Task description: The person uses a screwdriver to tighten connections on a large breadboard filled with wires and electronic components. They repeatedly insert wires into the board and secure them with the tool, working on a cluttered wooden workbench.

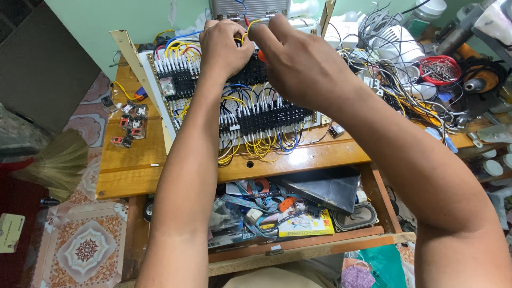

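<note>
A white wiring panel (176,112) lies on a wooden desk, packed with rows of black terminal blocks (266,118) and yellow, blue and white wires. My left hand (225,49) is over the panel's far end, fingers pinched on a yellow wire (244,36). My right hand (298,61) is close beside it, gripping a tool with an orange handle (261,55) against the upper terminal row. Both forearms cross the panel and hide its middle.
An open desk drawer (298,242) below holds cables, a speaker and small parts. Several small relays (130,124) lie at the desk's left. Tangled wires, a red bowl (439,69) and a drill (480,80) crowd the right. A broom (53,162) rests on the patterned floor tiles.
</note>
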